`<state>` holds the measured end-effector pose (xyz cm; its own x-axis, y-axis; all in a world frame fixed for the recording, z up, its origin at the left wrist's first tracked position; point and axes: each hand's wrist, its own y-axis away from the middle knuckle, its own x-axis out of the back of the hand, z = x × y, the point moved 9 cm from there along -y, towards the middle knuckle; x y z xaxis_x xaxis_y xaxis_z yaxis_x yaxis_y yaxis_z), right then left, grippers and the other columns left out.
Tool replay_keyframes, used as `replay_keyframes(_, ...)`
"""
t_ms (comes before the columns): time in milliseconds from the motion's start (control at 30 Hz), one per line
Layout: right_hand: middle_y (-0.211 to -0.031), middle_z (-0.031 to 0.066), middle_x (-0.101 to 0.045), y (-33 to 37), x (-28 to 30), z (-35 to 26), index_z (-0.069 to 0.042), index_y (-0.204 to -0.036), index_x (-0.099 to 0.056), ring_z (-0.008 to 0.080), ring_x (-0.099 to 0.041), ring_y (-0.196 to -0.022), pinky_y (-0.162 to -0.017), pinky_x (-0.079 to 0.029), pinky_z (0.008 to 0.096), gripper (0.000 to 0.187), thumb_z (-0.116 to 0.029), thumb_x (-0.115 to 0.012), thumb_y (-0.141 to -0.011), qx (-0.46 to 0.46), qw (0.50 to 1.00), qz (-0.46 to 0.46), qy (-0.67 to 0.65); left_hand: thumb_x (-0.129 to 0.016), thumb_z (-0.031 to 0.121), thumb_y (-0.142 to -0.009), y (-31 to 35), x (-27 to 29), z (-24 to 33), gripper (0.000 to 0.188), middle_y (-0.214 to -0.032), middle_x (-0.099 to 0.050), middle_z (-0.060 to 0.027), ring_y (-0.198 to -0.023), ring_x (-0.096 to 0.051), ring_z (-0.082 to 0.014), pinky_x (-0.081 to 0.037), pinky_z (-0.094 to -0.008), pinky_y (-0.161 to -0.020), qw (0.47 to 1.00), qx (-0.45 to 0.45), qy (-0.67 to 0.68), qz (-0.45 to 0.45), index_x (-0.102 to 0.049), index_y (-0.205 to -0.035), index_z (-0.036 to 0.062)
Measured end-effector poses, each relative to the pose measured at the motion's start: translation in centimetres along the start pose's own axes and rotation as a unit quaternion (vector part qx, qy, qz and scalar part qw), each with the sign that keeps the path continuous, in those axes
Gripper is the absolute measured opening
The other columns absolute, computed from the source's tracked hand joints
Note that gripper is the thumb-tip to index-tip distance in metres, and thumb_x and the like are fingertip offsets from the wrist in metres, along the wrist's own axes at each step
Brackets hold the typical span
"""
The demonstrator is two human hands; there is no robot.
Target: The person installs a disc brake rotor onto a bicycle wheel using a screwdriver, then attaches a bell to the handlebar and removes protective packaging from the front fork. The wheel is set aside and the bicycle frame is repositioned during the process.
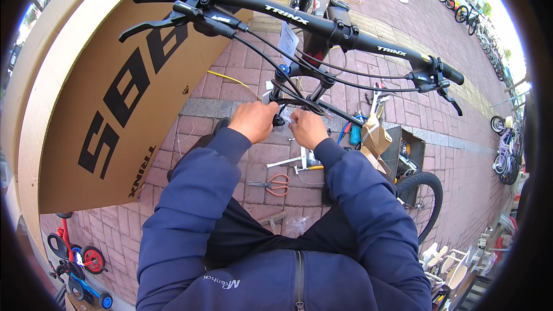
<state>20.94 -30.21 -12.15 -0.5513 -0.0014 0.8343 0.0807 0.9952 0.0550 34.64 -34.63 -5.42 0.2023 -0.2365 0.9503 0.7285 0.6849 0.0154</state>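
Observation:
A black bicycle handlebar (247, 2) with brake levers crosses the view above my hands. Black cables (262, 55) loop down from it in front of the fork (324, 88). My left hand (253, 121) is closed beside the left fork leg, at the lower bend of the cables. Close to its right, my right hand (309, 128) has its fingers pinched together just below the cables. Whatever either hand grips is hidden behind the fingers. On the paving below lie scissors (277, 185) with orange handles and a hammer (309, 168) with a yellow grip.
A large cardboard box (129, 89) stands close on the left. To the right are an open tool box (410, 144), a blue-green bottle (355, 134) and a loose tyre (436, 196). Small children's trikes (92, 258) stand at the lower left; bicycles (469, 17) line the far right.

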Motion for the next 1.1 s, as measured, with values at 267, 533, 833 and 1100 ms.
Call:
replay_keyframes(267,-0.097,0.0202,-0.072,0.0,-0.2,-0.6,-0.005,-0.1,-0.068,0.042,-0.069,-0.093,-0.08,-0.054,0.0498,0.02,-0.019,-0.07,-0.086,0.007,1.0,0.007,0.024,-0.061,0.009,-0.086,0.1,0.4,0.2,0.018,-0.077,-0.07,-0.0238,-0.078,-0.071,-0.0429,-0.055,-0.0546,-0.07,1.0,0.017,0.005,-0.004,-0.053,-0.101,0.0019)
replay_keyframes(533,-0.102,0.0172,-0.071,0.5,2.0,-3.9,-0.006,-0.096,-0.072,0.0373,-0.069,-0.097,-0.086,-0.055,0.0444,0.018,-0.018,-0.07,-0.082,0.158,0.983,0.076,-0.061,-0.061,0.008,-0.082,0.7,0.6,-0.2,0.021,-0.076,-0.069,-0.0236,-0.077,-0.068,-0.0459,-0.052,-0.0586,-0.072,0.998,0.032,0.049,0.005,-0.059,-0.102,0.0077)
replay_keyframes(833,-0.085,0.0161,-0.07,0.0,3.2,-4.4,-0.005,-0.086,-0.07,0.0387,-0.069,-0.084,-0.076,-0.055,0.048,0.016,-0.02,-0.067,-0.087,0.092,0.99,0.086,-0.056,-0.062,0.005,-0.081,1.2,1.8,0.2,0.01,-0.102,-0.066,-0.0151,-0.09,-0.068,-0.0417,-0.053,-0.053,-0.077,0.996,0.007,0.075,0.042,-0.065,-0.091,0.0056)
replay_keyframes(1100,-0.089,0.0194,-0.073,-0.8,1.6,-2.0,-0.007,-0.087,-0.074,0.0421,-0.07,-0.084,-0.074,-0.057,0.0505,0.019,-0.022,-0.063,-0.086,-0.035,0.995,0.087,0.024,-0.062,0.002,-0.079,0.7,1.4,0.8,0.01,-0.105,-0.064,-0.0165,-0.091,-0.066,-0.043,-0.053,-0.051,-0.079,0.994,-0.004,0.107,0.019,-0.065,-0.088,0.0031)
